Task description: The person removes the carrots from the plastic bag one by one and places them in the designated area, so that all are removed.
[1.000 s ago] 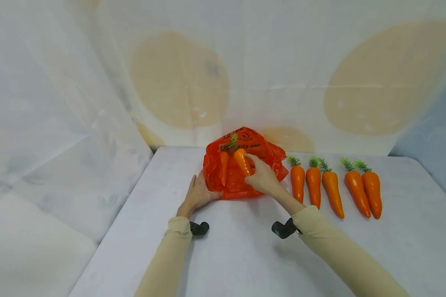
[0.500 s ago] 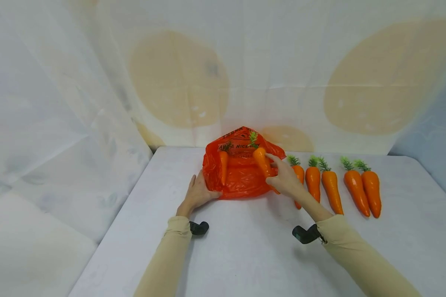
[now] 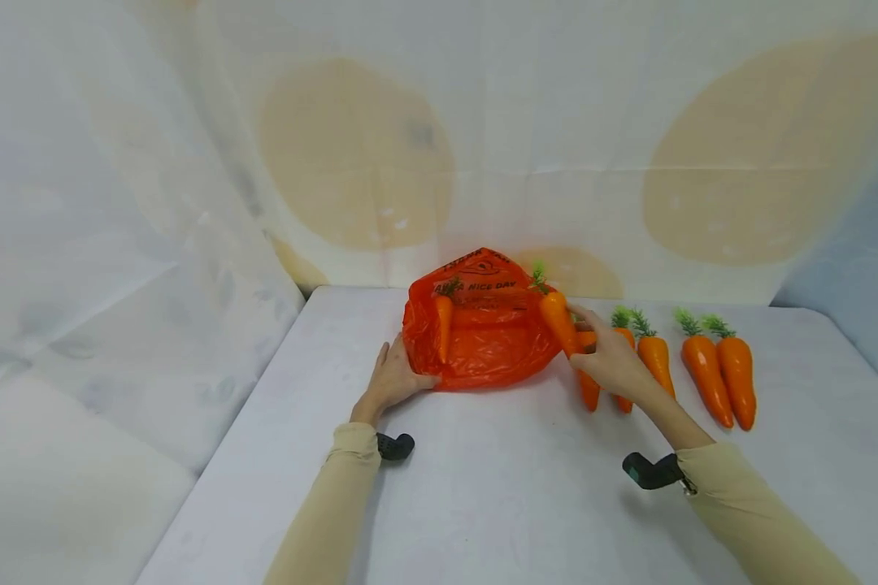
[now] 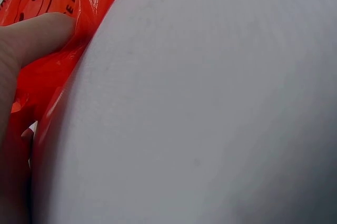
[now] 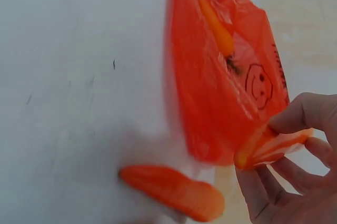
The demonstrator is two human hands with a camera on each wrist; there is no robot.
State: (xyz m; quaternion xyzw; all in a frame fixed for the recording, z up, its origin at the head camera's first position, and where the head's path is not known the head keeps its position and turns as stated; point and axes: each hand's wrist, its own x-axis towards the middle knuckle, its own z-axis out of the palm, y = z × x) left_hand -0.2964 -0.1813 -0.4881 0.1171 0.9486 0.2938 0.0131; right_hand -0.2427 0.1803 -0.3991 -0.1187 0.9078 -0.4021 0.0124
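A red plastic bag (image 3: 493, 353) with black lettering lies at the middle back of the table, its mouth facing forward. One orange carrot (image 3: 445, 325) with a green top shows inside its left part. My left hand (image 3: 395, 378) holds the bag's left edge, and in the left wrist view the thumb (image 4: 45, 34) presses on the red film. At the bag's right edge my right hand (image 3: 610, 353) grips another carrot (image 3: 556, 315) between thumb and fingers, green top pointing up. The right wrist view has the bag's film right against this carrot.
Several carrots lie in a row to the right. The nearest carrot (image 3: 589, 392) and its neighbour (image 3: 624, 404) are partly covered by my right hand. Farther right lie a pair of carrots (image 3: 705, 378). A pale patterned cloth (image 3: 541, 106) hangs behind the white table (image 3: 512, 487).
My right hand has moved right with its carrot, from over the middle of the bag to the bag's right edge. My left hand has stayed in place on the bag.
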